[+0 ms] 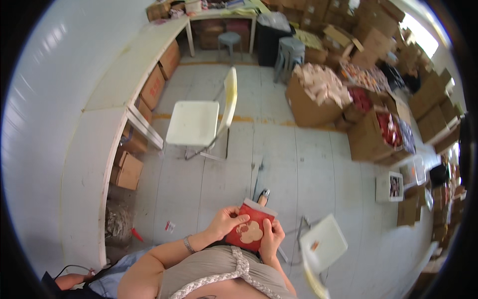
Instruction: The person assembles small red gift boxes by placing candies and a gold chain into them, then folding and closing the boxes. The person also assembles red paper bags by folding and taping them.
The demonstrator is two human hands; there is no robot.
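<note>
In front of my body I hold a flat red pouch [247,238] with a pale flower-like shape on its face and a light grey strip along its top edge. My left hand [225,223] grips its left side, thumb lying on the front. On the opposite side my right hand [272,236] pinches the edge, its thumb also on the front. The fingers behind the pouch are hidden. A shoe and part of a foot [263,198] show just beyond the pouch's top edge.
A long white table [94,127] runs along the left wall, with cartons [128,170] beneath. White folding chairs stand ahead [193,122] and at my right [324,241]. Open boxes of pale pieces [321,87] and red packets [388,129] stand right. Another person's arm [72,281] shows lower left.
</note>
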